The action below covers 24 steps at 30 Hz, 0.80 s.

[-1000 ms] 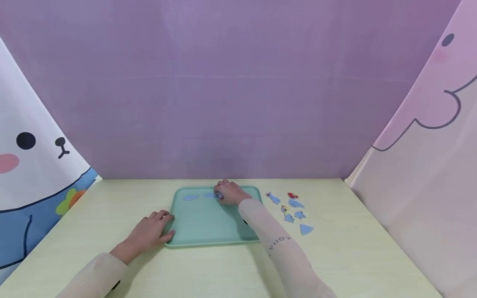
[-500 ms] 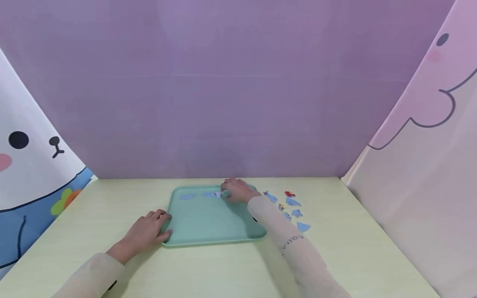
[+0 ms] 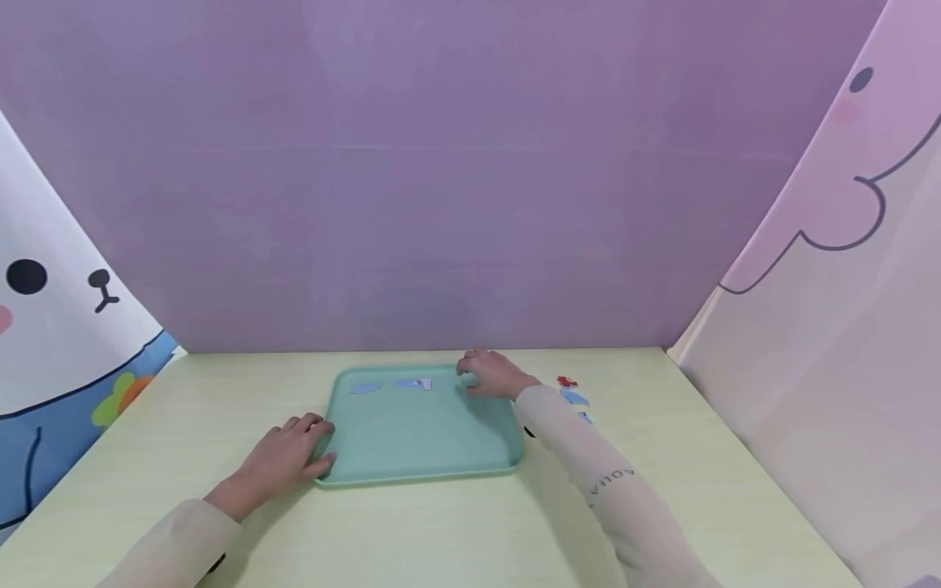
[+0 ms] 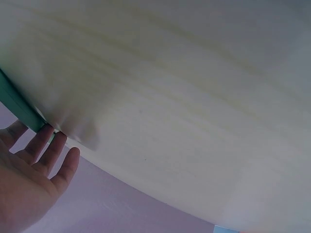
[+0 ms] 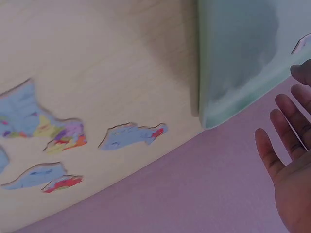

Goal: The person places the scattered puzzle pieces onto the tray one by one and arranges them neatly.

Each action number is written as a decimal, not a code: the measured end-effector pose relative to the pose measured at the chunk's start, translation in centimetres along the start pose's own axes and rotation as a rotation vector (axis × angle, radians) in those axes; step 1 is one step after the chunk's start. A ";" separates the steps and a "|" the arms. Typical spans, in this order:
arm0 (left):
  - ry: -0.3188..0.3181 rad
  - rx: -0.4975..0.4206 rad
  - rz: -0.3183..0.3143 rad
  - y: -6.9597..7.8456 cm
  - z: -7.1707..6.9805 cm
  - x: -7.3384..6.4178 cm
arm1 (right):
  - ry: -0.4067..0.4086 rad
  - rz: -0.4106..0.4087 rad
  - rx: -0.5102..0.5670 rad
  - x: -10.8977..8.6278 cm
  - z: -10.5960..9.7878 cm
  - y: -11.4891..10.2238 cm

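On the tray, head view: blue pieces, far side; right sleeve, if lowered, could drag loose pieces alongside. Left wrist: left hand, fingers extended at the rim; a push could jolt the tray. Right wrist: right hand spread, holding nothing.

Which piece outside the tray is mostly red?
The small piece right of the tray, just beyond a blue piece in the head view. Red covers most of it; the other pieces out there look mainly blue or many-coloured.
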<state>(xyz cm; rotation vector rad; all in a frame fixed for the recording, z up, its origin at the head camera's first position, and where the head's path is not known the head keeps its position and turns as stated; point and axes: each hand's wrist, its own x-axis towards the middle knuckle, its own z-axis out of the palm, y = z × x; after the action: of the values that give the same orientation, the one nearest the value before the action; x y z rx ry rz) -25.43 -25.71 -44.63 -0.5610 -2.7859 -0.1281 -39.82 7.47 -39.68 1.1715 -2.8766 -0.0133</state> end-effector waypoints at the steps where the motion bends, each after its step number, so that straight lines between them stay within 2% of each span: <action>1: 0.003 0.000 0.001 0.0 0.0 0.0 | 0.002 0.002 0.011 -0.3 -0.1 0.1; 7: 0.005 -0.002 0.003 0.0 0.0 -0.1 | 0.027 0.041 0.081 -1.8 -0.5 1.2; 16: 0.004 -0.003 0.003 -0.1 0.0 -0.1 | 0.101 0.066 0.112 -4.1 0.1 3.5; 24: -0.003 -0.008 -0.004 -0.2 0.1 -0.2 | 0.077 0.169 0.169 -5.9 0.8 4.8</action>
<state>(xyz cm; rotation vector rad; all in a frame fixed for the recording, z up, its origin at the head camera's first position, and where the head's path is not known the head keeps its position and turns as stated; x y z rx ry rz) -25.40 -25.97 -44.78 -0.5576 -2.7910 -0.1392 -38.98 15.10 -40.50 0.9221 -2.9447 0.2782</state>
